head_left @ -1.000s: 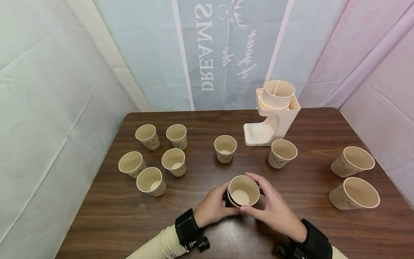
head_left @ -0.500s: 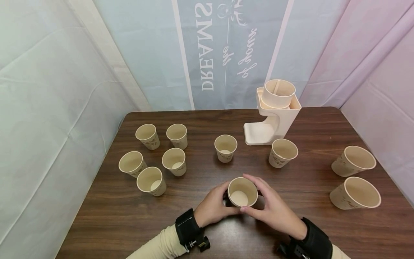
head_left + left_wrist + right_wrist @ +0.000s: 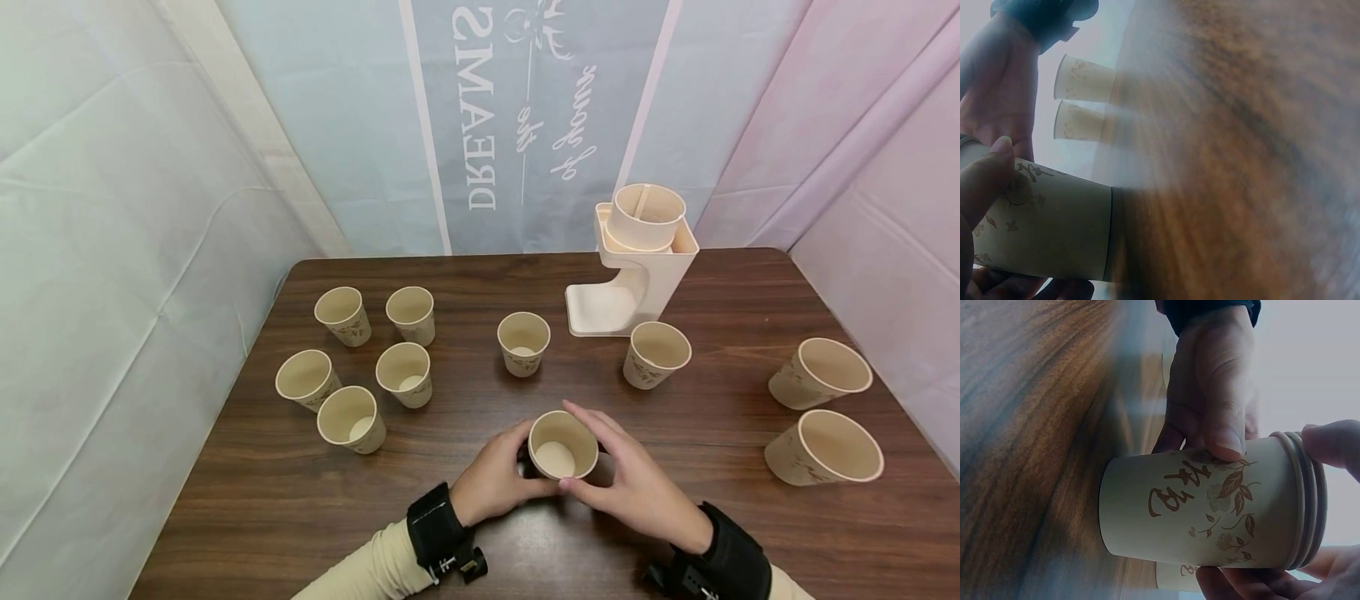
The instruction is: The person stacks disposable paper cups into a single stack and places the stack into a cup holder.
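Observation:
Near the front middle of the table, both hands hold a stack of nested paper cups [image 3: 561,433]. The stack stands upright; in the right wrist view its rims lie close together and brown leaves and lettering mark the outer cup [image 3: 1210,512]. My left hand [image 3: 491,479] grips the stack's left side, thumb across the near wall and fingers round the far side. From the right, my right hand [image 3: 637,479] grips it at the rim, with its thumb on the near edge and fingers on the far edge. The stack's base sits at the tabletop in the left wrist view.
Several single paper cups [image 3: 351,421] stand upright at the left. Beyond the hands are a middle cup [image 3: 522,346] and another cup [image 3: 654,358] before a white stand [image 3: 652,287] topped by a round container. Two larger-looking cups [image 3: 795,454] are at the right edge.
The inner cup has sunk down into the stack, so its rim, offset from the one below a second ago, now covers it from above. Both hands stay almost in place.

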Motion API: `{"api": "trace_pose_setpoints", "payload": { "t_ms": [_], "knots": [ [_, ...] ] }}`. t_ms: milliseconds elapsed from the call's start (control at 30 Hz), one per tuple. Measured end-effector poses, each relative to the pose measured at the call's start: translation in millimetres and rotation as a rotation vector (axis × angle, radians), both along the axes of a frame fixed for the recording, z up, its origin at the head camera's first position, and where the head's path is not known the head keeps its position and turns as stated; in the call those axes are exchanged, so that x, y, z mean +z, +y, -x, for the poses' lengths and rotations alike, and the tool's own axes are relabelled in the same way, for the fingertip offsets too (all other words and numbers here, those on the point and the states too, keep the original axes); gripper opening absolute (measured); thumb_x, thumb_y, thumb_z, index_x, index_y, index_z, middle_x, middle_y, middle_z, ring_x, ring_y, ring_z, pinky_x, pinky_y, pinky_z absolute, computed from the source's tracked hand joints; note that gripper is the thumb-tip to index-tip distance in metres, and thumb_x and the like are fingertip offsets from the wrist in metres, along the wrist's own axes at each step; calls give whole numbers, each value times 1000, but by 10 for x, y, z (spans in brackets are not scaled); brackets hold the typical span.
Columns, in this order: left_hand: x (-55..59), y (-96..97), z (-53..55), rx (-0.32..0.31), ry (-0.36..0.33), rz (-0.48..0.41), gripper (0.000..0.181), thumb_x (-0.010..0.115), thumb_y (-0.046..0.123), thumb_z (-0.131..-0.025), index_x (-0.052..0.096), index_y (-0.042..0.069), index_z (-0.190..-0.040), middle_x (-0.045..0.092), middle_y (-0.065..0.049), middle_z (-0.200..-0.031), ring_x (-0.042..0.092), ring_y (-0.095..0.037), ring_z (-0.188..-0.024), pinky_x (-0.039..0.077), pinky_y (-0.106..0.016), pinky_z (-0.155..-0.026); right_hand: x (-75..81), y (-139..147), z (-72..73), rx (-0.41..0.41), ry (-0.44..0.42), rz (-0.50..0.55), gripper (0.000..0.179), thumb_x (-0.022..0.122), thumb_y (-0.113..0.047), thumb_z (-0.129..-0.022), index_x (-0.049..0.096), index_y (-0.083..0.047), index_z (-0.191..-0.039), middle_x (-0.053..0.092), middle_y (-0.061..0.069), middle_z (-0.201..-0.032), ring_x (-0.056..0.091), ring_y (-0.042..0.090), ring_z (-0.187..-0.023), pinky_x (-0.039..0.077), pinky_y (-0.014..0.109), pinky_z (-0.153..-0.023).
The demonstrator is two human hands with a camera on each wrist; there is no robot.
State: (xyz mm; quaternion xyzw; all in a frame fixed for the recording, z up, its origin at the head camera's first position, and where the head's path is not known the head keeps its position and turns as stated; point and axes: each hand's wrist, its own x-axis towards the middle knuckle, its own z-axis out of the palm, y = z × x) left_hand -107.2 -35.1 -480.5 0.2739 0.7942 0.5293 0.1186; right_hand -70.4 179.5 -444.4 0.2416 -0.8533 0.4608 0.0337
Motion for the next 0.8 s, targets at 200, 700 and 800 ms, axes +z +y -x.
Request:
{"api": "trace_pose_setpoints", "payload": {
  "t_ms": [200,700,800],
  "knots": [
    [2,-2,1,-1,5,4,68,89,23,-80,57,14,-139,66,0,-127,61,-12,-117,49,-29,-101,-4,3,-9,-6,2,-15,88,86,-11,-81,40,-13,-156,58,4,-137,54,17,-124,35,10,-105],
    [15,5,-1,15,25,13,74,93,24,-75,58,16,-139,67,0,-126,61,-13,-118,48,-29,-103,167,210,-22,5,67,134,95,86,6,-76,37,-8,-156,53,7,-143,51,9,-130,46,18,-102],
    [13,4,0,16,17,13,74,94,24,-74,58,17,-139,67,1,-126,61,-13,-118,48,-29,-103,280,375,-59,-47,97,152,95,83,16,-73,38,-4,-154,52,2,-146,52,8,-131,45,16,-103]
  ]
}}
